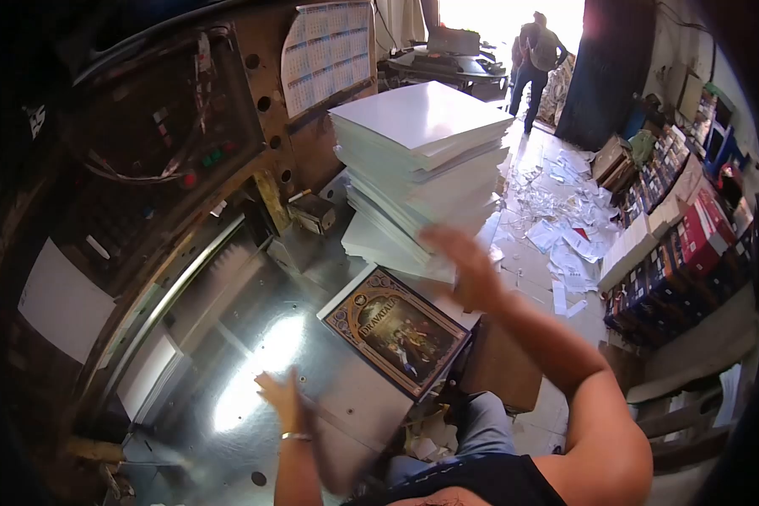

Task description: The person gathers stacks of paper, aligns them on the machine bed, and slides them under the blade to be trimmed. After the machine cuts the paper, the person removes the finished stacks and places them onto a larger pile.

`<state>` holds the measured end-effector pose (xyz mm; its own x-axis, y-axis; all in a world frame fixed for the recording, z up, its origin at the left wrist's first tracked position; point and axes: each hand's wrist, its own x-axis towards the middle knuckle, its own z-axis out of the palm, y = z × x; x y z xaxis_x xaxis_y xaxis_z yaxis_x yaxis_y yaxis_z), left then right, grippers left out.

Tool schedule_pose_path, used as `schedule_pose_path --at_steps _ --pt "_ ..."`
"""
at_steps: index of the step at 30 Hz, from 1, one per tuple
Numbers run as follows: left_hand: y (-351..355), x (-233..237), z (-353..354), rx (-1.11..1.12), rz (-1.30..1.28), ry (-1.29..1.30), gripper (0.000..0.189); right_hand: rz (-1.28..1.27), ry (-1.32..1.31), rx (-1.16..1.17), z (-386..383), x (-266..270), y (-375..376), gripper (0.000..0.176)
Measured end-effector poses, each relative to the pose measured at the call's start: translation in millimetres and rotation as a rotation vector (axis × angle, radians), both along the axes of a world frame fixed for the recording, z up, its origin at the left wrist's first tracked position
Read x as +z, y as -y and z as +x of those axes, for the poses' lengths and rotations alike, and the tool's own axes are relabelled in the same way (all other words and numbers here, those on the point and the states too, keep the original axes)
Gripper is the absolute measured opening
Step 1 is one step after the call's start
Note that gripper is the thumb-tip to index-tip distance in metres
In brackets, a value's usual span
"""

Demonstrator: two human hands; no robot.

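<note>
My right hand [464, 268] is raised beside the tall stack of white sheets [422, 169], its fingers apart and blurred by motion. It appears to hold nothing. Below it lies a dark book with an ornate gold cover [401, 331], flat at the edge of the metal table [346, 405]. My left hand [282, 401] hovers over the metal surface left of the book, fingers spread and empty. Another stack of white paper [153, 379] sits at the left under the machine's bar.
A machine panel with a red button [189, 180] stands at the left. A calendar [326, 55] hangs behind. Scattered paper [569, 219] covers the floor. Stacked books [675, 261] line the right wall. A person [535, 67] stands at the doorway.
</note>
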<state>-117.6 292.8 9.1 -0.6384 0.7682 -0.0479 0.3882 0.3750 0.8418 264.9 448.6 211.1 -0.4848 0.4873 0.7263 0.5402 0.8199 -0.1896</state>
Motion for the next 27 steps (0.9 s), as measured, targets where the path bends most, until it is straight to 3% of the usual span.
schedule_pose_path --at_steps 1,3,6,7,8,11,13,20,27 --pt "-9 -10 25 -0.119 -0.106 -0.175 0.105 0.137 0.000 -0.138 12 30 -23 0.076" --pt "-20 0 81 -0.184 -0.021 -0.098 0.103 0.226 0.038 -0.332 23 81 -56 0.095" --pt "-71 59 129 -0.352 0.481 0.046 0.083 0.205 0.236 -0.324 27 115 -97 0.102" --pt "-90 95 139 -0.408 0.561 -0.059 0.073 0.198 0.293 -0.308 27 121 -108 0.103" --pt "-111 133 147 -0.468 0.642 -0.170 0.064 0.222 0.340 -0.278 29 124 -118 0.093" --pt "-180 221 161 -0.650 0.873 -0.300 0.045 -0.035 0.457 -0.229 33 134 -129 0.081" --pt "-217 253 169 -0.701 0.934 -0.399 0.039 0.036 0.466 -0.231 36 133 -135 0.069" --pt "-259 284 193 -0.779 0.946 -0.619 0.023 0.079 0.409 -0.160 41 146 -151 0.056" --pt "-270 309 195 -0.879 0.806 -0.577 0.026 0.110 0.359 -0.117 50 156 -159 0.051"
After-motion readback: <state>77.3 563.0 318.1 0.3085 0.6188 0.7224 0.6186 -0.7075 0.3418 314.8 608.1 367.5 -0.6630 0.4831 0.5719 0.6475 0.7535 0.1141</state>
